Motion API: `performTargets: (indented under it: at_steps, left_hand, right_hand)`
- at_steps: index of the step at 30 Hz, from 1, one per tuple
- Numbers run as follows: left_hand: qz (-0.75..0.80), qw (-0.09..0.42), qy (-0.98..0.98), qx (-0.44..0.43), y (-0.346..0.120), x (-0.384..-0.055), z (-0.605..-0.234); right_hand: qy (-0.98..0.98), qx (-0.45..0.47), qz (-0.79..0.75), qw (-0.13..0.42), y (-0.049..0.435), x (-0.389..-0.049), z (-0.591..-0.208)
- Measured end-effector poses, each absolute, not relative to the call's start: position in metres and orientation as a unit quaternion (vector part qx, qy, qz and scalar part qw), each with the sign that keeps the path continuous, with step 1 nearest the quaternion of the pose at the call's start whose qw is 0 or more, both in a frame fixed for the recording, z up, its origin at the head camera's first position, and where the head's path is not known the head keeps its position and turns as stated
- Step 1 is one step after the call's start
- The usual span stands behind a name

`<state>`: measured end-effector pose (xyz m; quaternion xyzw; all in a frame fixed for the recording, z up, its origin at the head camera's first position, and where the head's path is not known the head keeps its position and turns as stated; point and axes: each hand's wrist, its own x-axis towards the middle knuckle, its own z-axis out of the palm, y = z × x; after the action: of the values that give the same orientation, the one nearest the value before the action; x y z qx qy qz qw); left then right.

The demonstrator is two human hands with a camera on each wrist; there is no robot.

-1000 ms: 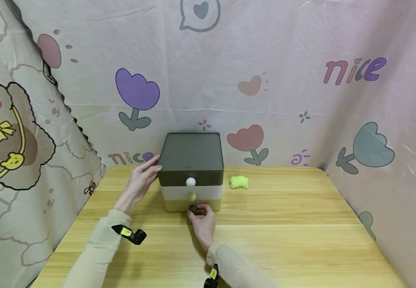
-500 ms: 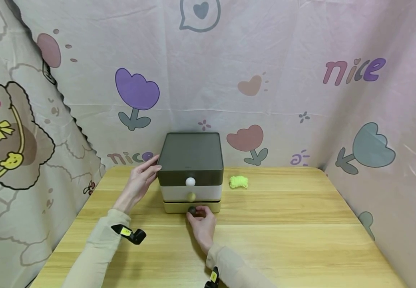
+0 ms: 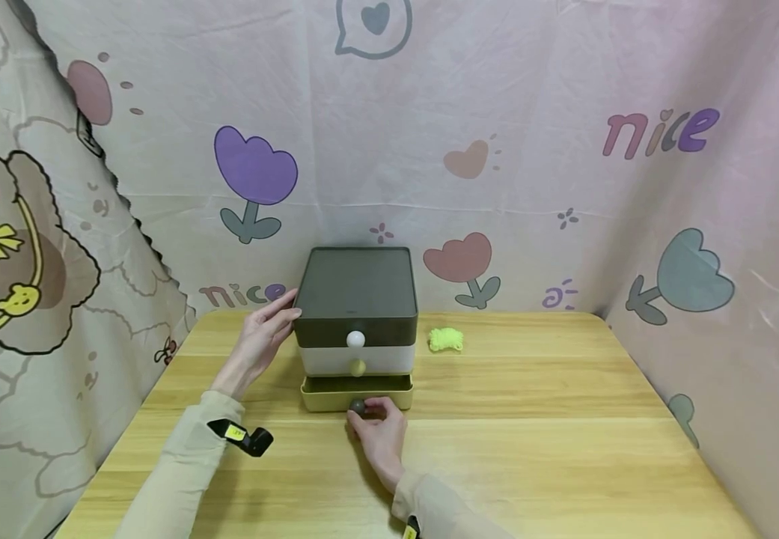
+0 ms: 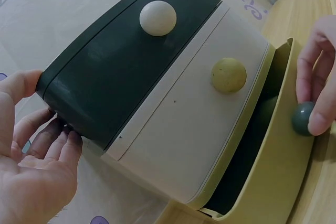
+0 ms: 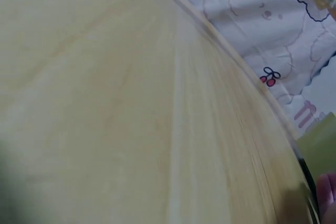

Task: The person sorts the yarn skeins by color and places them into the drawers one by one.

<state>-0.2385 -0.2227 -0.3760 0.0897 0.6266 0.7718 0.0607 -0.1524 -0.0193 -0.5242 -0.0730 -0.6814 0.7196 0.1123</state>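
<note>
A small three-tier drawer box (image 3: 357, 283) stands at the back of the table, with a dark green top tier, white middle and yellow-green bottom drawer (image 3: 322, 399). That bottom drawer is pulled partway out, and the inside that shows looks bare. My right hand (image 3: 384, 438) pinches its round dark green knob (image 4: 302, 119) between thumb and fingers. On the box's left side my left hand (image 3: 261, 340) rests its fingertips by the upper front corner, bracing rather than wrapping it. The white knob (image 4: 158, 18) and yellow-green knob (image 4: 229, 75) above are untouched.
A neon yellow bundle (image 3: 446, 340) of cord-like material lies on the wooden table (image 3: 537, 419), right of the box. Printed cloth (image 3: 530, 90) hangs behind and on both sides. The right wrist view shows mostly tabletop, with a bit of hand at its edge.
The bottom drawer has slid out toward me from shut, my right hand drawing back with its knob. My left hand has stayed at the box's side.
</note>
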Motion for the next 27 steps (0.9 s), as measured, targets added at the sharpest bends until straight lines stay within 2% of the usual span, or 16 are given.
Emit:
performTargets:
  at_steps: [27]
  left_hand:
    - [0.771, 0.06, 0.628, 0.088, -0.222, -0.239, -0.375]
  right_hand:
    - [-0.626, -0.08, 0.775, 0.011, -0.007, -0.104, -0.516]
